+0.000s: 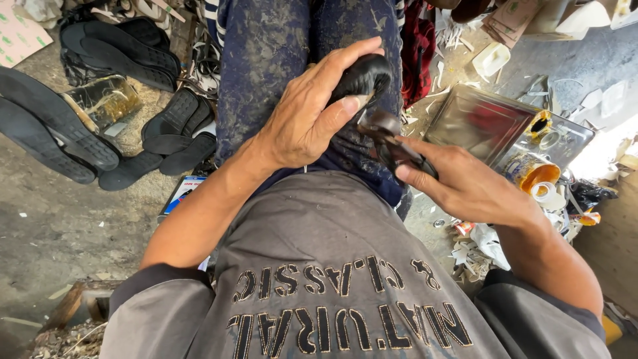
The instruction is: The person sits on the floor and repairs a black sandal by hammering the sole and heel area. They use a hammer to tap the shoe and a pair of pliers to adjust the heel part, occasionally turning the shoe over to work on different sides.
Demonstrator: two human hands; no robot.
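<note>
Left hand (pixel 302 123) clenched around a black shoe piece (pixel 362 76) resting on the lap; right hand (pixel 465 183) grasping a dark tool (pixel 392 143) just beneath it (soles (pixel 100 46) lie on the floor, far left).

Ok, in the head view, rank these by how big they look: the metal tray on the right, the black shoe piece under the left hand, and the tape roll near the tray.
1. metal tray, clearly largest.
2. black shoe piece, partly covered by the left hand, so its full size is unsure.
3. tape roll, smallest.
</note>
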